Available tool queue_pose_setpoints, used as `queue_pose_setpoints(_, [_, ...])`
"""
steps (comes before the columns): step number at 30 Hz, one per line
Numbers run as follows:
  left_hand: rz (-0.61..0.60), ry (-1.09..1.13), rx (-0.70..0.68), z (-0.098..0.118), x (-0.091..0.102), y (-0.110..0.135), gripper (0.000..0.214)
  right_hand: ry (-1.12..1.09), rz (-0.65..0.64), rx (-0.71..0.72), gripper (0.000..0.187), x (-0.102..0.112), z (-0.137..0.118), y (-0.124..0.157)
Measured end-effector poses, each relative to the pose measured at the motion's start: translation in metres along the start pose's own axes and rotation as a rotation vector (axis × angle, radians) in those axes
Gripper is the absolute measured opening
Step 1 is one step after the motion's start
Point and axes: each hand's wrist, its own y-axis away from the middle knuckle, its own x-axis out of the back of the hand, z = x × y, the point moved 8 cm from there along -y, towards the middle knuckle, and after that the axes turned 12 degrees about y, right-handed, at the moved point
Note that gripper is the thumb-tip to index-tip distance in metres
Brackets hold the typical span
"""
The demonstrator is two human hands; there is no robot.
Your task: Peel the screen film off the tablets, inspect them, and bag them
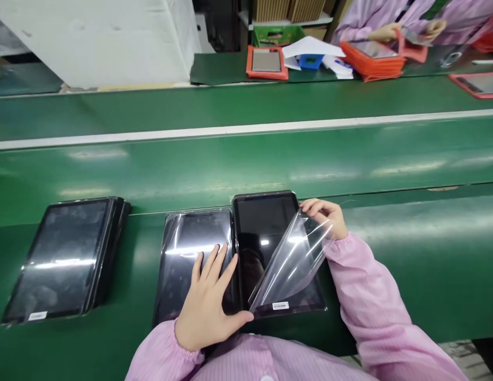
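My right hand pinches the upper corner of a clear protective film, which is lifted and folded diagonally over a black tablet. A small white barcode label sits at that tablet's lower edge. My left hand lies spread out, mostly on a second, film-covered tablet to the left. Its thumb reaches the lower left corner of the first tablet, by the film's edge. The two tablets lie side by side, touching or nearly so.
A stack of tablets stands at the left. Beyond a green belt with a white rail are an orange-framed tablet, a blue box, a green crate and a stack of orange cases. Co-workers' hands work there.
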Motion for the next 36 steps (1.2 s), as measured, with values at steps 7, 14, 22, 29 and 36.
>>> queue_pose_setpoints(7, [0.006, 0.037, 0.010, 0.000, 0.002, -0.002, 0.104, -0.005, -0.003, -0.013, 0.026, -0.003, 0.002, -0.001])
queue_pose_setpoints(14, [0.007, 0.048, 0.014, -0.002, 0.002, -0.003, 0.108, 0.009, -0.007, -0.008, 0.029, -0.003, 0.003, -0.001])
queue_pose_setpoints(22, [0.013, 0.051, 0.045, 0.001, 0.009, -0.010, 0.109, 0.048, -0.013, -0.003, 0.029, -0.002, 0.005, 0.000])
queue_pose_setpoints(29, [0.063, 0.047, 0.055, 0.003, 0.024, -0.032, 0.095, 0.049, -0.027, -0.007, 0.027, -0.003, 0.005, 0.000])
queue_pose_setpoints(36, [0.042, 0.019, 0.055, -0.004, 0.013, -0.024, 0.100, 0.018, -0.014, -0.003, 0.025, -0.002, 0.006, 0.002])
